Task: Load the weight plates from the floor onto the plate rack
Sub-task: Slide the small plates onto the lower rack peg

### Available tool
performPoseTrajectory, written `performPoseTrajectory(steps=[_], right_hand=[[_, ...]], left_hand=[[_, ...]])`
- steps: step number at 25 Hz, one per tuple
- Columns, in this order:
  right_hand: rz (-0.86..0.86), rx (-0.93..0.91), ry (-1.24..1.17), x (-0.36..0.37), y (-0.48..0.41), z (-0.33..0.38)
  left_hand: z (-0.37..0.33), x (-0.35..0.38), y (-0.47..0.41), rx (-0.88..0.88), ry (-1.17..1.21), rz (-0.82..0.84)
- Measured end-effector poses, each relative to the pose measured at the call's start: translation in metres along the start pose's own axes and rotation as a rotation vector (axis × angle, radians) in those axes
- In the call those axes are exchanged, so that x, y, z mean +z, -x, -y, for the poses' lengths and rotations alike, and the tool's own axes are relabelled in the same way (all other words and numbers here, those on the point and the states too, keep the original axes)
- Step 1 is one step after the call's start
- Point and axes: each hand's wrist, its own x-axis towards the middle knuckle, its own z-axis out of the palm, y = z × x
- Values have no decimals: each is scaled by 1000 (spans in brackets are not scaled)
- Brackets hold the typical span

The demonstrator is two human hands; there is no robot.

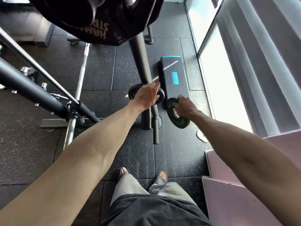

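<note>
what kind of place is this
Most likely a gym: speckled rubber floor tiles, a barbell lying on them, and a weight plate gripped in the right hand.

Floor: black rubber tiles, pale-speckled (seams show between them).
By the window: black step platform with a blue patch, lying flat.
Left: silver barbell, lying lengthwise.
Middle: black frame tubes.
Bottom: sandalled feet.
</note>
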Motion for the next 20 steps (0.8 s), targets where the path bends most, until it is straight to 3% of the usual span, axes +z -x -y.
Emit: performPoseTrajectory(steps=[5,7,13,20], right_hand=[[146,25,-219,-11,46,2],[155,26,-278,-2,62,10],[175,70,-467,19,104,45],[40,-44,-218,61,127,81]], left_hand=[[-34,32,40,-236,401,355],[-34,37,59,-287,467,418],[-13,26,110,-352,684,338],[28,12,154,-367,703,298]])
